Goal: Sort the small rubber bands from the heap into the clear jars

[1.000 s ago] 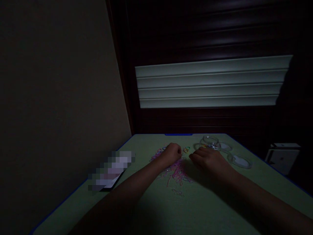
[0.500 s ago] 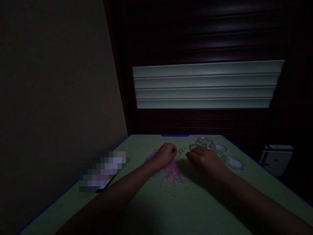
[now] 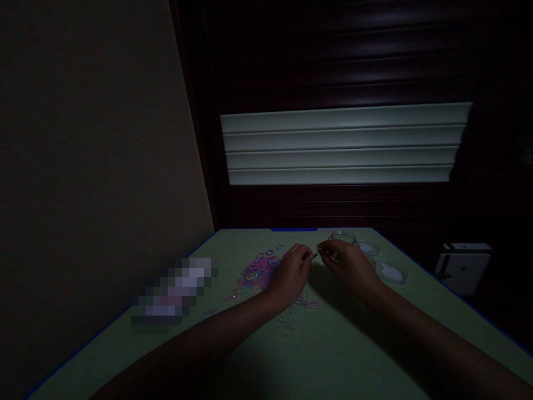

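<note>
My left hand (image 3: 291,275) is closed in a pinch over the right side of a loose pile of pink and purple elastic bands (image 3: 255,273). A tiny dark end, apparently of a small elastic band (image 3: 315,255), pokes out from its fingertips. Just to the right, my right hand (image 3: 350,265) also pinches, its fingertips close to the left ones. What it holds is too small and dim to make out. Behind the right hand stands a clear round jar (image 3: 343,235), partly hidden. A few stray bands (image 3: 285,324) lie nearer to me.
Right of my right hand lie clear round lids (image 3: 391,272) with white centres. A blurred-out flat object (image 3: 177,294) rests at the table's left edge. A wall borders the table (image 3: 291,366) on the left, dark panelling behind. A white box (image 3: 464,269) stands beyond the right edge.
My left hand has moved right and towards me, uncovering more of the pile. Both hands' fingertips are nearer each other. The yellow and green bands between them no longer show. The view has shifted slightly.
</note>
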Available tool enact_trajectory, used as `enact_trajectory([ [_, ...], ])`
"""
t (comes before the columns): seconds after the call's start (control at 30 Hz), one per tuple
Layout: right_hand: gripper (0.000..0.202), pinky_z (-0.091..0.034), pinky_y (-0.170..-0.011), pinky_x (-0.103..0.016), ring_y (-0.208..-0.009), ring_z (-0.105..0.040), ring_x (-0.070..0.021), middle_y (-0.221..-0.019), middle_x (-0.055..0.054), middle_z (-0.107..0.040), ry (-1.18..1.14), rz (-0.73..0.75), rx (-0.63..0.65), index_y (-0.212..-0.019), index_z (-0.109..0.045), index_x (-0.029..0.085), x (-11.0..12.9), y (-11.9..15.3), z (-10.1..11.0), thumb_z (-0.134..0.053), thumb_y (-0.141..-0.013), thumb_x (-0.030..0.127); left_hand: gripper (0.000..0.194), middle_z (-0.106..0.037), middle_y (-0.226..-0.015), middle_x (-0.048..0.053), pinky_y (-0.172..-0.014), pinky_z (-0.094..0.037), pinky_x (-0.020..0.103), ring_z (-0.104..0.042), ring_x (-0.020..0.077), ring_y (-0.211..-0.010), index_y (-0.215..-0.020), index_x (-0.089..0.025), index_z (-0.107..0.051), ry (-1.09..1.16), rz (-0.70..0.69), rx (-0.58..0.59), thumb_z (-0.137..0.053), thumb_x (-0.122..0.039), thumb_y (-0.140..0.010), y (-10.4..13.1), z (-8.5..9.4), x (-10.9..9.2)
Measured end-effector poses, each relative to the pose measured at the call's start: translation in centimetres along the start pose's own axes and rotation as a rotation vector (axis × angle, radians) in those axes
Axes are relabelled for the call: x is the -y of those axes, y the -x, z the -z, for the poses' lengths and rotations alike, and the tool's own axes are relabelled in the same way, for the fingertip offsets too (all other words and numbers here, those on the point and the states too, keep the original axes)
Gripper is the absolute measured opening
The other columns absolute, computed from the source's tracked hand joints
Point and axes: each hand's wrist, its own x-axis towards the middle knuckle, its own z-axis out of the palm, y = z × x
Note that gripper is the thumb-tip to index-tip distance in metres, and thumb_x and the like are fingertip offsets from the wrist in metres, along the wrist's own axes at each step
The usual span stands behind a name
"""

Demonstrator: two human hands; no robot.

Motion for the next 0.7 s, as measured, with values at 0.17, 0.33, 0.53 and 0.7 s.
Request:
enact_trajectory([
  [0.17,0.023,-0.042,-0.068,-0.027,-0.077,-0.057,-0.0160,-0.090,-0.008,-0.062,0.022,0.011,0.007,-0.096,-0.059,0.016,0.5,0.1,0.1,-0.043,-0.079,0.017,0.014,-0.053,-0.083,0.002,-0.072,-0.039,0.025,-0.050,0.0133,-0.078,-0.085,-0.018,-0.048,0.028,0.015,-0.040,-0.034,-0.017,-0.086,0.8,-0.5,-0.8],
  [0.33,0.029,-0.041,-0.075,-0.029,-0.087,-0.055,-0.0183,-0.096,-0.010,-0.061,0.086,0.043,0.062,-0.104,-0.057,0.015,1.3,0.3,0.3,-0.043,-0.079,0.017,0.013,-0.053,-0.083,0.002,-0.071,-0.039,0.025,-0.051,0.0136,-0.079,-0.087,-0.018,-0.046,0.042,0.071,-0.069,-0.032,-0.020,-0.088,0.6,-0.6,-0.7],
  [0.53,0.028,-0.041,-0.073,-0.028,-0.086,-0.057,-0.0183,-0.094,-0.010,-0.062,0.078,0.040,0.081,-0.104,-0.057,0.015,1.0,0.2,0.0,-0.043,-0.079,0.015,0.013,-0.054,-0.082,0.001,-0.070,-0.040,0.025,-0.051,0.0134,-0.077,-0.088,-0.019,-0.045,0.069,0.101,-0.061,-0.032,-0.022,-0.088,0.6,-0.6,-0.7],
  [0.7,0.025,-0.041,-0.071,-0.027,-0.084,-0.057,-0.0173,-0.091,-0.008,-0.063,0.080,0.035,0.044,-0.099,-0.059,0.018,0.7,0.2,-0.1,-0.045,-0.079,0.014,0.013,-0.054,-0.081,0.000,-0.069,-0.040,0.024,-0.052,0.0133,-0.076,-0.088,-0.020,-0.044,0.088,0.108,-0.054,-0.032,-0.023,-0.088,0.6,-0.6,-0.7],
])
